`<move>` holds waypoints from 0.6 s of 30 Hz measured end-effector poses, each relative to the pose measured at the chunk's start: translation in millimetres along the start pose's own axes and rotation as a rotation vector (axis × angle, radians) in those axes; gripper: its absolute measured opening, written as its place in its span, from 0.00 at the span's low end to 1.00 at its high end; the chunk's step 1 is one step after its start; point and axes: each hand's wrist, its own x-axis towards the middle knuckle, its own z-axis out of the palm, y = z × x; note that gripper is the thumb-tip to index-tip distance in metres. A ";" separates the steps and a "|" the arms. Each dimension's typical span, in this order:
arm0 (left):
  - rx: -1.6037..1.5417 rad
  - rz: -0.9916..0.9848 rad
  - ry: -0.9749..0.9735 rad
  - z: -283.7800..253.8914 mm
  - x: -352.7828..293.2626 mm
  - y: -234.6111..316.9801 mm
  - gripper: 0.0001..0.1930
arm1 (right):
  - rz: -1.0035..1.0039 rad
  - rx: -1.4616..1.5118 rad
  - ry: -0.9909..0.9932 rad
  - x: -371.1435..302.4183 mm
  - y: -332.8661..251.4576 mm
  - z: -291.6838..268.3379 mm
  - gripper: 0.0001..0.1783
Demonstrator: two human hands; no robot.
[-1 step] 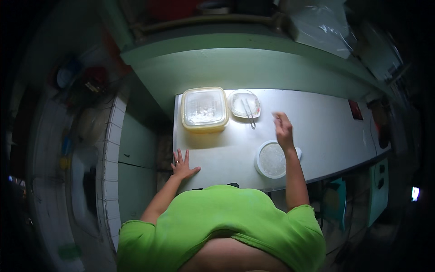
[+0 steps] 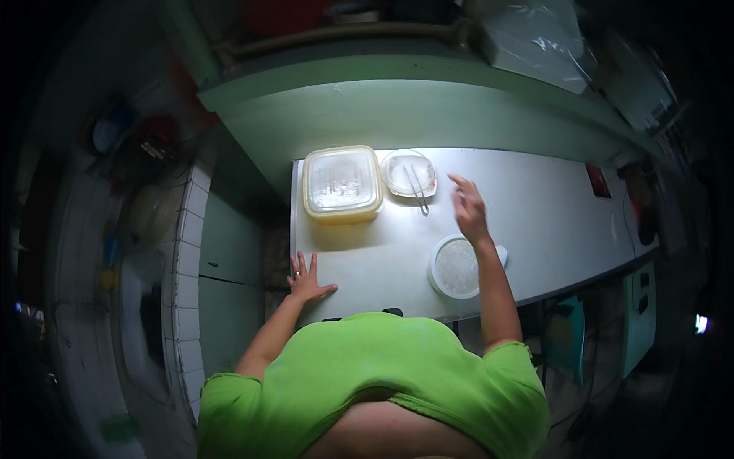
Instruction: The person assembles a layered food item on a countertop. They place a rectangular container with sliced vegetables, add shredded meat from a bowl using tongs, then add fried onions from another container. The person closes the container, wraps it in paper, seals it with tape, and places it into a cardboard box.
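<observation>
My left hand (image 2: 310,283) lies on the white table (image 2: 367,268) near its left edge, fingers spread, a ring on one of them. Above the table my right hand (image 2: 471,213) reaches forward, its fingers apart and nothing visible in them. Below my right forearm stands a round white tub (image 2: 437,283) with pale, grainy contents; the forearm hides part of it. To the left of my right hand is a small dish (image 2: 392,183) holding something white, with metal tongs (image 2: 415,186) lying across it. Beside the dish sits a square yellowish container (image 2: 344,217) with a translucent lid (image 2: 344,178).
A green wall panel (image 2: 367,115) rises behind the table, with a shelf above it. On the left is a white-tiled counter (image 2: 186,291) with a sink (image 2: 143,306). A dark red flat item (image 2: 598,181) lies at the far right. A teal chair (image 2: 564,336) stands at the lower right.
My right hand has shifted slightly left and forward, and its fingers have gone from bunched together to stretched apart. My left hand stays in place.
</observation>
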 end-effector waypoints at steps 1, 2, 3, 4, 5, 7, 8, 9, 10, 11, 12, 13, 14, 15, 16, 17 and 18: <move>0.010 0.007 -0.030 -3.2 -1.7 -2.4 0.66 | -0.038 -0.076 -0.040 14.8 -1.6 14.0 0.24; -0.011 0.033 -0.049 -6.5 -2.1 -4.4 0.69 | -0.051 -0.079 -0.123 30.4 -3.6 26.1 0.29; -0.026 0.056 -0.049 -9.3 -2.1 -6.7 0.71 | -0.018 -0.193 -0.163 45.9 -6.9 41.7 0.33; -0.041 0.058 -0.048 -9.3 -4.5 -8.6 0.73 | -0.060 -0.219 -0.148 54.8 -12.4 53.0 0.34; -0.039 0.043 0.001 -7.0 -7.8 -9.1 0.73 | -0.124 -0.230 -0.133 64.7 -20.3 67.3 0.34; -0.038 -0.039 0.113 -0.5 -12.5 -7.6 0.74 | -0.201 -0.117 -0.190 80.9 -42.1 100.3 0.35; -0.097 -0.121 0.146 4.4 -17.0 -9.1 0.75 | -0.263 0.021 -0.240 78.7 -54.0 116.8 0.36; -0.170 -0.204 0.178 11.1 -23.0 -10.0 0.75 | -0.352 0.137 -0.252 72.2 -67.9 136.6 0.37; -0.246 -0.293 0.213 16.9 -28.3 -11.8 0.76 | -0.371 0.238 -0.374 62.7 -80.6 153.9 0.35; -0.295 -0.349 0.250 22.4 -35.7 -17.9 0.71 | -0.355 0.267 -0.502 48.7 -93.6 173.3 0.30; -0.320 -0.384 0.311 25.1 -43.0 -29.8 0.68 | -0.420 0.130 -0.698 35.2 -104.9 188.6 0.26; -0.345 -0.425 0.381 25.0 -48.7 -44.1 0.65 | -0.437 0.122 -0.903 20.8 -113.5 199.1 0.21; -0.392 -0.479 0.412 25.7 -54.2 -58.0 0.62 | -0.560 0.149 -1.019 7.2 -119.5 206.5 0.19; -0.391 -0.533 0.527 26.1 -62.9 -74.4 0.52 | -0.670 0.108 -1.122 -2.9 -125.7 216.3 0.18; -0.508 -0.519 0.688 25.2 -71.5 -93.2 0.48 | -0.677 0.094 -1.226 -11.6 -129.9 222.6 0.17; -0.524 -0.583 0.765 22.8 -74.9 -112.4 0.45 | -0.690 0.139 -1.266 -16.4 -131.4 228.2 0.16; -0.530 -0.646 0.817 18.6 -79.7 -129.1 0.42 | -0.663 0.166 -1.284 -18.9 -133.0 231.2 0.16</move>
